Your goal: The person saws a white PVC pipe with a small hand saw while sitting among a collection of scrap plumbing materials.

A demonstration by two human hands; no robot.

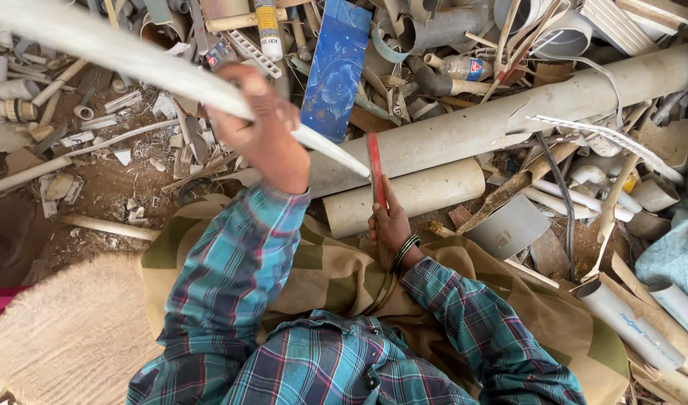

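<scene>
My left hand [263, 124] is raised and closed around a long white plastic pipe [126, 51] that slants from the upper left down to a pointed end near the middle of the view. My right hand [389, 221] rests lower, by my knee, gripping a thin red-handled blade [375, 166] that points upward, close to the pipe's lower tip. Both arms wear a blue-green plaid shirt, and a dark bangle circles the right wrist. A tan and green cloth [329, 270] covers my lap.
A heap of scrap lies ahead: a thick grey pipe [524, 112], a short beige pipe [426, 191], a blue panel [335, 67], bottles, fittings and broken plastic strips. More pipes [629, 319] lie at the right. A woven sack [74, 330] sits at lower left.
</scene>
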